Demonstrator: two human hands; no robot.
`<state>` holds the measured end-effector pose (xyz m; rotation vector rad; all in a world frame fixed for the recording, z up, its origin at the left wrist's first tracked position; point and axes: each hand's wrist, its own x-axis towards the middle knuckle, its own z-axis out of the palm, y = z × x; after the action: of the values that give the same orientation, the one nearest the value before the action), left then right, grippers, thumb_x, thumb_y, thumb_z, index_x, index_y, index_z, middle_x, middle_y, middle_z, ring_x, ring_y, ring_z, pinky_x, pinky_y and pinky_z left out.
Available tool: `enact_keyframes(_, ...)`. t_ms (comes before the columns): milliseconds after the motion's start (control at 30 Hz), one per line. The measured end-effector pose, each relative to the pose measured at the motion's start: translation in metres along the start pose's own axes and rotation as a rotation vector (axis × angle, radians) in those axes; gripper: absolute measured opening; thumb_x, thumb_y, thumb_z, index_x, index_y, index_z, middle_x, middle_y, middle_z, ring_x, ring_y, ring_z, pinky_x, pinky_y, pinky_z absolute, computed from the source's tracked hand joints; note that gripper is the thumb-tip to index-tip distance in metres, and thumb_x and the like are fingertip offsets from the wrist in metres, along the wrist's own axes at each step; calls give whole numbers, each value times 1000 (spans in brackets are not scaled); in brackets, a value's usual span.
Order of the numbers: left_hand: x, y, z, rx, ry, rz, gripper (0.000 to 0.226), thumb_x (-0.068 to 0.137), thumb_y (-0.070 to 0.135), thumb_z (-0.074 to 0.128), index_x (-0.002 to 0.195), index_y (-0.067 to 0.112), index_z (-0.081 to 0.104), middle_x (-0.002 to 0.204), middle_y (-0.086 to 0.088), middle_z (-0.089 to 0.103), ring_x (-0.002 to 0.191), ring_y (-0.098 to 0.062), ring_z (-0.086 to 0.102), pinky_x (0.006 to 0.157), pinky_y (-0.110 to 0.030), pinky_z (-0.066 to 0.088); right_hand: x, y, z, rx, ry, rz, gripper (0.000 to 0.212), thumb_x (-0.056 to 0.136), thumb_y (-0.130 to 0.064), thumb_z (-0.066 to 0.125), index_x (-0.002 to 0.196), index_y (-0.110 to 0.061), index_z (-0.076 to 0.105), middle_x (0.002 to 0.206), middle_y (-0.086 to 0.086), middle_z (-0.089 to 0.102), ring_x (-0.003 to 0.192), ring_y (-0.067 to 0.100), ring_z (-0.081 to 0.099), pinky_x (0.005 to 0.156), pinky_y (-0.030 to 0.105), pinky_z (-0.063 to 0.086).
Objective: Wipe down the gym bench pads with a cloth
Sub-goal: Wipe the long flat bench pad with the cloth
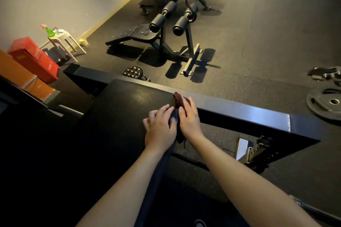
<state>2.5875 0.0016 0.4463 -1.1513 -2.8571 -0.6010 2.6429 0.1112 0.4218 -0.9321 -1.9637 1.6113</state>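
Note:
A black bench pad (120,112) fills the lower middle of the head view, lit near its far edge. At its right edge lies a dark maroon cloth (178,100), bunched up. My right hand (189,118) grips the cloth from the right, fingers curled over it. My left hand (160,127) rests on the pad beside it, fingers pinching the cloth's lower part. A strip of the cloth hangs down between my wrists.
A black steel frame beam (249,112) runs right behind the pad. Beyond stand another bench with roller pads (167,24), a weight plate (328,104) on the floor at right, a white stool with a green spray bottle (49,31), and red and orange boxes (35,59) at left.

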Motion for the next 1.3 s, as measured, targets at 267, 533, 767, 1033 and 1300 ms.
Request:
enact_keyframes(267, 5, 0, -3, -13, -30, -19, 47, 101, 38, 48, 147, 32, 47, 151, 13, 42, 132, -11, 33, 106, -39, 28, 39, -12, -7, -192, -45, 0, 40, 107, -29, 39, 145, -25, 49, 146, -2, 40, 131, 14, 43, 112, 36, 37)
enact_keyframes(533, 49, -17, -7, -6, -18, -83, 47, 101, 42, 47, 147, 30, 48, 153, 8, 41, 138, -15, 31, 115, -47, 26, 72, -23, -24, -303, -198, -130, 38, 104, -22, 50, 140, -30, 56, 134, -8, 59, 121, 7, 50, 102, 28, 41)
enact_keyframes(767, 93, -45, -16, 19, -13, -186, 50, 101, 44, 46, 148, 26, 47, 153, 6, 41, 138, -18, 32, 114, -48, 24, 138, -53, -3, -442, -557, -98, 38, 101, -20, 54, 136, -32, 61, 129, -7, 66, 120, 12, 57, 104, 32, 41)
enact_keyframes(1033, 116, -91, -31, 101, 75, -415, 52, 100, 46, 47, 149, 27, 46, 154, 6, 41, 140, -20, 31, 113, -47, 25, 171, -74, 63, -385, -682, -166, 32, 101, -25, 56, 131, -34, 52, 126, -1, 62, 114, 15, 60, 99, 38, 50)
enact_keyframes(1300, 129, -98, -32, 51, 105, -477, 52, 99, 43, 49, 148, 25, 46, 153, 5, 43, 138, -20, 33, 112, -46, 26, 171, -63, 64, -535, -771, -315, 44, 104, -28, 49, 146, -44, 47, 146, -12, 44, 131, 9, 43, 112, 33, 37)
